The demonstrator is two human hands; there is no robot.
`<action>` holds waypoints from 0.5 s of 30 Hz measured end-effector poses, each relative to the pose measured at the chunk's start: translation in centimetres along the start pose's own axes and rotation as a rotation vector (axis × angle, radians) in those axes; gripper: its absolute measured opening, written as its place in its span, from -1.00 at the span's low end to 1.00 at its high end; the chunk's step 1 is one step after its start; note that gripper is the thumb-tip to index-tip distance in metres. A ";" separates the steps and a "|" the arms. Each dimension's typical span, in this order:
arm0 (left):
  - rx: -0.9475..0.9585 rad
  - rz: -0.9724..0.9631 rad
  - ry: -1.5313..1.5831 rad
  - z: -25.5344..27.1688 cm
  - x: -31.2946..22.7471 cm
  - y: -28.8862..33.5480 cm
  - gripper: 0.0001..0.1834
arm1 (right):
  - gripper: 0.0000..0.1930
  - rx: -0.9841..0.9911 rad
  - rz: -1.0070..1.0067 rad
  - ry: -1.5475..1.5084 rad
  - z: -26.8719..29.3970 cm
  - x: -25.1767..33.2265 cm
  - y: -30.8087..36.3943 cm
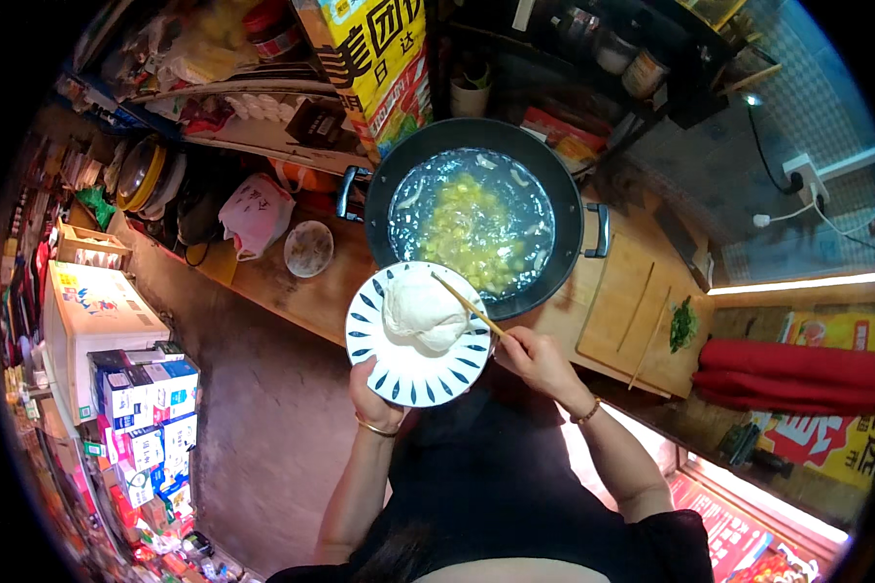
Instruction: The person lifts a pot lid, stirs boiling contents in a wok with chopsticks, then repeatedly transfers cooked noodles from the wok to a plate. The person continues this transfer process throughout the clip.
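Observation:
My left hand [373, 396] grips the near left rim of a white plate [408, 381] with dark blue leaf-shaped marks round its edge. On the plate rests a soft white lump of dough [424, 313]. In my right hand [544, 364] is a thin wooden chopstick [469, 304]; its tip touches or lies just over the dough's upper right side. I cannot tell whether there is a second stick beside it. Just beyond the plate, which overlaps its near rim, stands a big dark two-handled wok [379, 209]. Yellowish diced pieces [472, 223] and a few pale bits sit in its bubbling liquid.
Right of the wok lies a wooden cutting board [603, 316] with chopped greens [683, 324] and thin sticks. A small clear bowl [309, 249] and a pinkish plastic bag [255, 216] are on the left. Red cloth [797, 374] lies far right; stacked boxes [146, 418] stand lower left.

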State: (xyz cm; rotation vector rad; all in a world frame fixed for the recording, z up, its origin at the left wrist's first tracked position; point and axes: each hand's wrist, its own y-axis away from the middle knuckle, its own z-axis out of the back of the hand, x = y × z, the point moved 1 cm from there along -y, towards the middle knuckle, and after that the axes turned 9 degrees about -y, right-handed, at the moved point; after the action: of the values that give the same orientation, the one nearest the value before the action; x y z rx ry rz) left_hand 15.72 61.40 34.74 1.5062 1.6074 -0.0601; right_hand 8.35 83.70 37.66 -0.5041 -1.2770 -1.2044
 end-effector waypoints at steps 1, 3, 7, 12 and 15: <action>0.009 0.001 -0.003 -0.1 -0.1 0.0 -0.42 | -0.80 -0.038 0.017 0.008 -0.1 -0.4 -0.1; 0.015 0.002 -0.024 -0.3 -0.2 0.0 -0.41 | -0.81 -0.113 0.052 0.026 -0.6 -1.6 -0.3; 0.016 0.013 -0.016 -0.2 -0.2 0.0 -0.40 | -0.82 -0.117 0.084 0.032 -0.2 -1.8 -0.1; -0.004 0.002 -0.002 -0.1 0.1 -0.1 -0.39 | -0.82 -0.088 0.079 0.029 -0.7 -1.3 0.0; -0.010 -0.007 -0.003 -0.3 0.0 -0.1 -0.40 | -0.82 -0.114 0.101 0.137 -1.0 -1.5 -0.4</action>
State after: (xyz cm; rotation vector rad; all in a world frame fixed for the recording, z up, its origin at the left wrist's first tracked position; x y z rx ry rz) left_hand 15.53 61.56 34.84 1.4928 1.6083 -0.0583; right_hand 8.67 83.32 35.84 -0.5526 -1.0593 -1.2098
